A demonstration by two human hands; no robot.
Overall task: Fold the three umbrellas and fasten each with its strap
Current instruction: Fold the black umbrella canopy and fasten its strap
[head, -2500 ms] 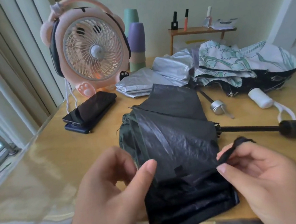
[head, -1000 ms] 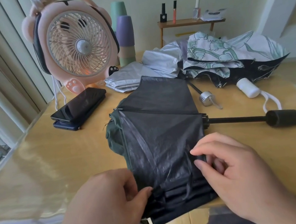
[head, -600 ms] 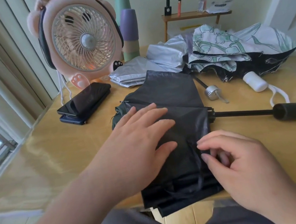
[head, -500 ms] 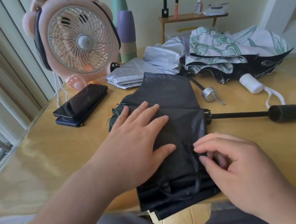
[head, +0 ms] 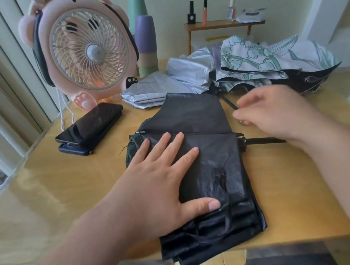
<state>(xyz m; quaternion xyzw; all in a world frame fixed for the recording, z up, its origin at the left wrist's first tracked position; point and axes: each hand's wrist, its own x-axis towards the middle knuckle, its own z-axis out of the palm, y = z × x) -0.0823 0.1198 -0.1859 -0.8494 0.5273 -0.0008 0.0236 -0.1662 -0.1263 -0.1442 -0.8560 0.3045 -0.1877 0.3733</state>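
Umbrella (head: 216,160), black, lies flat, pleated; left fingers (head: 160,148) splayed on it, right fingers (head: 253,100) loose.

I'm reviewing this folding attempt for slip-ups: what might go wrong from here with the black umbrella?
Only the left hand, pressing flat, holds the black umbrella; its pleats may spring apart. Its near end overhangs the table edge and might slide off. The strap lies loose, ungripped.

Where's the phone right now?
In the head view, the phone lies left of centre on the table, atop a dark blue device, in front of the pink fan and left of the black umbrella.
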